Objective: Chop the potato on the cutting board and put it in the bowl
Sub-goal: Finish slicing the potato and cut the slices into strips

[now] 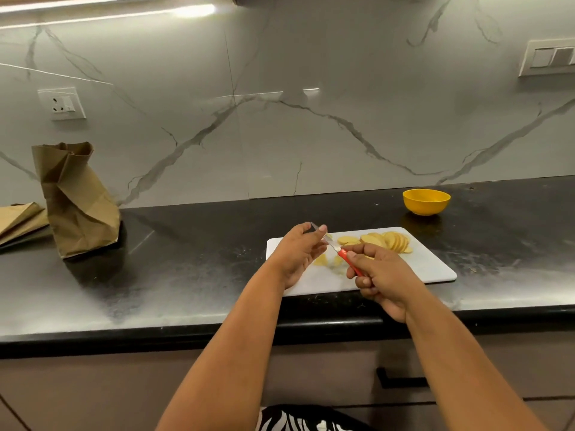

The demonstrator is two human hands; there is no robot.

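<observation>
Landmark: board (pixel 429 269), white, lying flat on the black tabletop (pixel 186 275) near its front edge.

Far left of board, by the wall: folded brown paper (pixel 18 217) lying flat; just right of it a crumpled paper bag (pixel 77 206), upright, well apart from the board.

Over the board's left end: left hand (pixel 295 253), fingers (pixel 320 231) nearly straight and slightly apart, tips touching the blade of the knife (pixel 337 250) near its point. Not curled round anything.

On the board under and just right of that hand: a few loose pale slices (pixel 320 259), partly hidden by the hand.

Knife runs diagonally, point toward the board's back-left corner, red handle toward the front. Blade raised off the board as far as can be told.

Over the board's middle-front: right hand (pixel 382 275), fingers curled tight round the red handle.

Board's back edge, right of centre: potato slices (pixel 389 241), a fanned, overlapping row, leaning on one another.

Behind the board's right end, apart from it: yellow bowl (pixel 426 201), upright on the tabletop; inside not visible from this angle.
</observation>
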